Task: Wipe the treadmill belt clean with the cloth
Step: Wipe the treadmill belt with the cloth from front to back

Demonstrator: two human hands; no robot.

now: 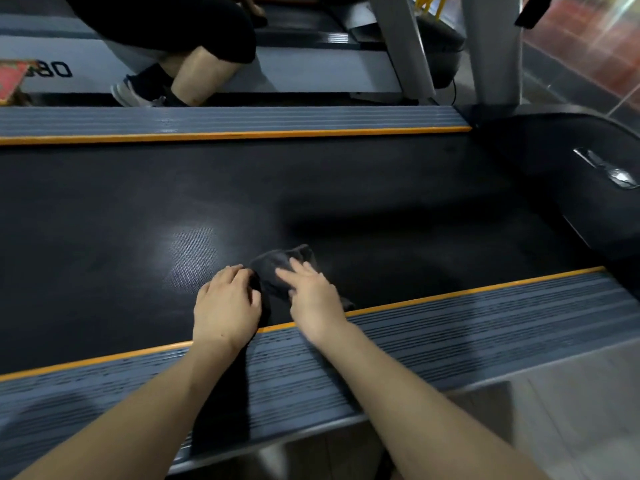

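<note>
Dark cloth (pixel 277 268) bunched on belt (pixel 311 188) at lower centre, left hand (pixel 225 306) curled gripping its edge, right hand (pixel 311 296) pressing flat-fingered; best flatten cloth, stroke evenly lengthwise.

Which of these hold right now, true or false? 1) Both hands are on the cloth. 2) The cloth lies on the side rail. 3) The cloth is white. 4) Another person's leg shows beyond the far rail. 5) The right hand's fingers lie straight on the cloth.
1) True: the left hand and right hand both touch the cloth.
2) False: it lies on the belt, just past the near rail.
3) False: the cloth is dark grey.
4) True: a leg shows beyond the far rail.
5) True: they press flat on it.
</note>
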